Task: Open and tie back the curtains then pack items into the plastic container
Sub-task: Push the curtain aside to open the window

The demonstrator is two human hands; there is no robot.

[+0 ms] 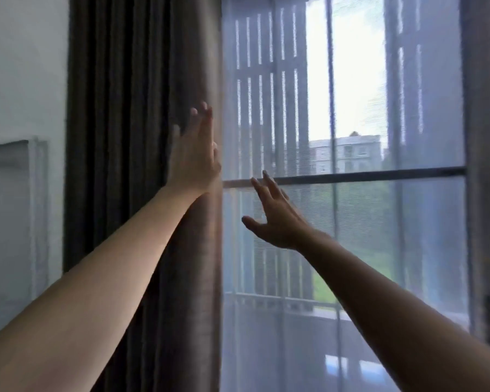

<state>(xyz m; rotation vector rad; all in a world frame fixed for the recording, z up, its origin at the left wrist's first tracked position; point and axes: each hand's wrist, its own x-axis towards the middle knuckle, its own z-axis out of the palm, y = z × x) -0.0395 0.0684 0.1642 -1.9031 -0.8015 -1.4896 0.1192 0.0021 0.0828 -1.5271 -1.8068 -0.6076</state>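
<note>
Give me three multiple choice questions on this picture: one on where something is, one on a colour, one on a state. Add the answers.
1. Where is the left hand?
A. at the inner edge of the dark curtain
B. on a door handle
C. down by the floor

2. What colour is the heavy curtain?
A. white
B. dark brown
C. red

3. How is the right hand?
A. clenched in a fist
B. gripping a cord
C. open, in front of the sheer curtain

Answers: 1 A, its flat palm lies along the curtain's edge. 2 B, the folds show dark brown. 3 C, its fingers are spread and hold nothing.
</note>
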